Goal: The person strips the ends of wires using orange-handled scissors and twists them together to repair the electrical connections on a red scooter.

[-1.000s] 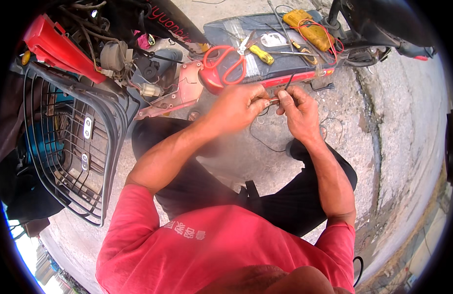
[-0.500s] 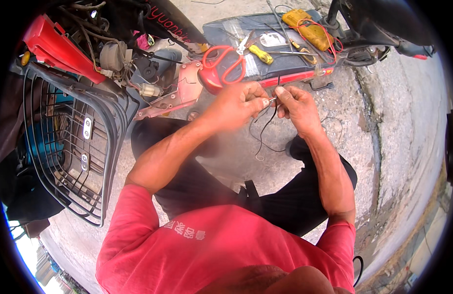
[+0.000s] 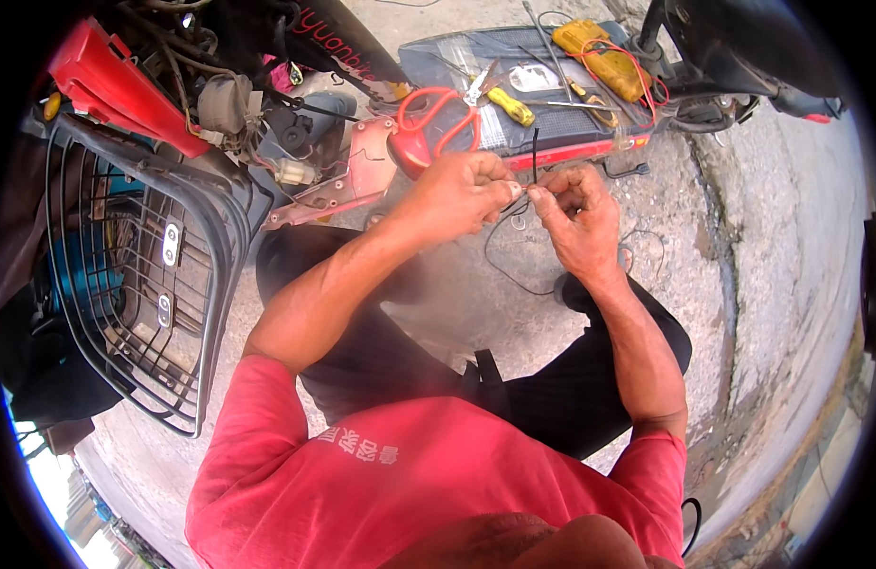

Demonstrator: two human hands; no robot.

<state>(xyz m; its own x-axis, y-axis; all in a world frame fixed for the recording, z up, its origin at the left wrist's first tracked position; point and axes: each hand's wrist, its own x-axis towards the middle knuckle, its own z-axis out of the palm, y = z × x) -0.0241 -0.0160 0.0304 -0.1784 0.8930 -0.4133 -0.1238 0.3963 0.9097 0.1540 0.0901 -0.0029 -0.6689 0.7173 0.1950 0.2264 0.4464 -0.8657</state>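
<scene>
Both hands meet in front of the scooter, pinching a thin dark wire [image 3: 535, 156] with a small, light-coloured end between their fingertips. My left hand [image 3: 471, 194] has thumb and forefinger closed on it; my right hand [image 3: 575, 213] pinches it just to the right, other fingers curled. Loose wire hangs below them to the ground. Just beyond lies the scooter deck [image 3: 575, 129], carrying red-handled scissors [image 3: 462, 119], a yellow-handled screwdriver [image 3: 504, 102], long metal tools [image 3: 547, 57], a pair of pliers [image 3: 599, 109] and a yellow multimeter [image 3: 616, 71] with red leads.
At left are a wire basket [image 3: 149, 284], a red plastic panel [image 3: 125, 85], exposed wiring with parts [image 3: 229, 104] and a pink bracket [image 3: 345, 194]. The dark handlebar end [image 3: 779, 95] is top right. My legs [image 3: 552, 408] are bent on cracked concrete [image 3: 760, 237].
My hands have shifted slightly, the right fingers turning and curling higher. The dark wire's upper end has moved left, and the loop that hung lower half a second ago has risen.
</scene>
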